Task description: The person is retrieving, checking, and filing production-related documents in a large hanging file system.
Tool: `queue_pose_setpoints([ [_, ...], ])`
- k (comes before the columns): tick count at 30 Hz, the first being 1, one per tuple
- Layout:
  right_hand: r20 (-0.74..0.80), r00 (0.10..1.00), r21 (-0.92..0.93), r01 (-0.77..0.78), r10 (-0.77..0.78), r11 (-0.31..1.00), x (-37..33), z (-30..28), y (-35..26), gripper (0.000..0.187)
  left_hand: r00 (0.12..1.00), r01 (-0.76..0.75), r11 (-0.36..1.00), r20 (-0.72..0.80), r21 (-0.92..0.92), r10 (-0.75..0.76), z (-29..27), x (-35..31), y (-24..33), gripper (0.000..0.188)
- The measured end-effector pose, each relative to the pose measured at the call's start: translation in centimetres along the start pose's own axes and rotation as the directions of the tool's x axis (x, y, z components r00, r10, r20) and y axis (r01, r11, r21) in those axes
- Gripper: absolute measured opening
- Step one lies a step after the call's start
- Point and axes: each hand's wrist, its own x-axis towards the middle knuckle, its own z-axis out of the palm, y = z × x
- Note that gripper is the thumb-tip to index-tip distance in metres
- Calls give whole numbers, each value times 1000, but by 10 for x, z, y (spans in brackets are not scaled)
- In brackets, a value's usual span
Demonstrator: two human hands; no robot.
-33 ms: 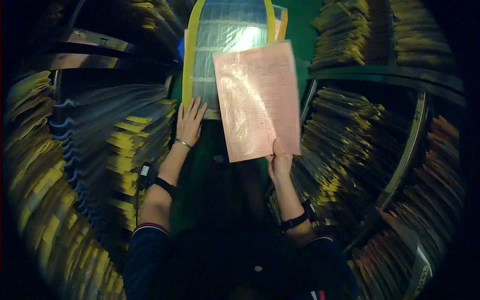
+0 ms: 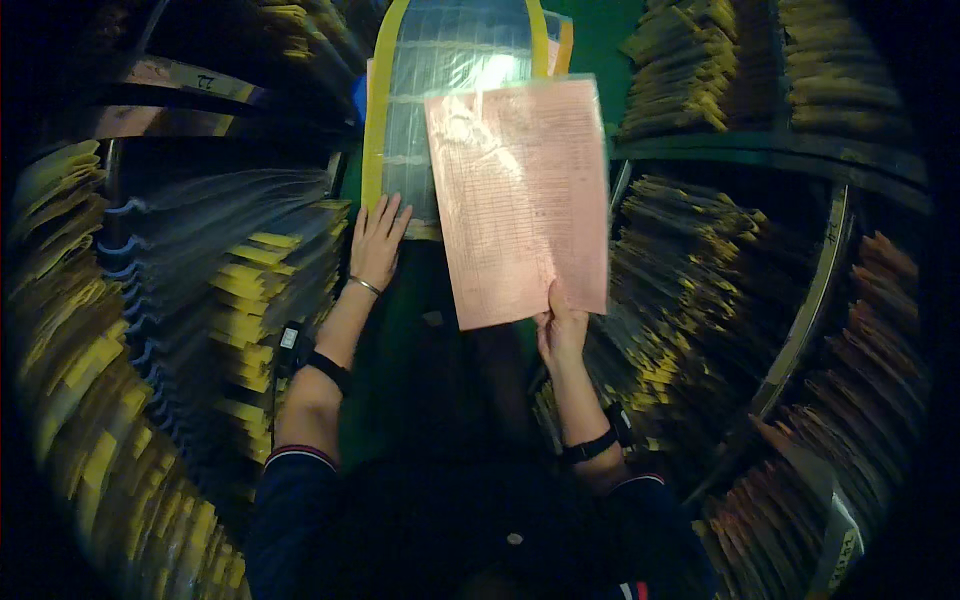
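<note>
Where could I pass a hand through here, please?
Only the dark green strip between the left hand and right hand, below the pink sheet and yellow-edged clear sleeve. Racks of yellow-tabbed packets crowd both sides.

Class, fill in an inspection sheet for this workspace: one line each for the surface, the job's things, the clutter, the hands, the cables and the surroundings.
Surface: green floor shows between the racks; no table seen.
Job's things: pink printed paper sheet in a clear sleeve, held up; long clear plastic bag with yellow edges behind it.
Clutter: nothing seen loose.
Hands: left hand lies flat on the plastic bag's lower end, with a thin bracelet; right hand grips the sheet's bottom edge. Black bands sit on both forearms.
Cables: nothing seen.
Surroundings: racks packed with stacked bundles, yellow-tagged on the left, yellowish and brownish on the right; dim light.
</note>
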Motion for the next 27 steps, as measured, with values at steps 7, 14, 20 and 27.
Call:
queue_pose_setpoints([
  [7, 91, 996, 19, 20, -22, 1000, -22, -16, -28, 31, 985, -95, 986, -129, 140, 113, 21, 9, -4, 32],
  [14, 95, 995, 74, 29, -36, 997, -36, -15, -35, 32, 994, -66, 998, -84, -23, 64, 16, 9, -14, 10],
  [20, 67, 998, 54, -15, 11, 998, -40, -27, -32, 39, 993, 32, 995, 117, -90, -22, -40, 26, 0, 8],
  [27, 74, 655, -696, -506, 752, 509, -22, -181, 31, 32, 948, -82, 890, -311, -449, -69, -77, 33, 21, 7],
])
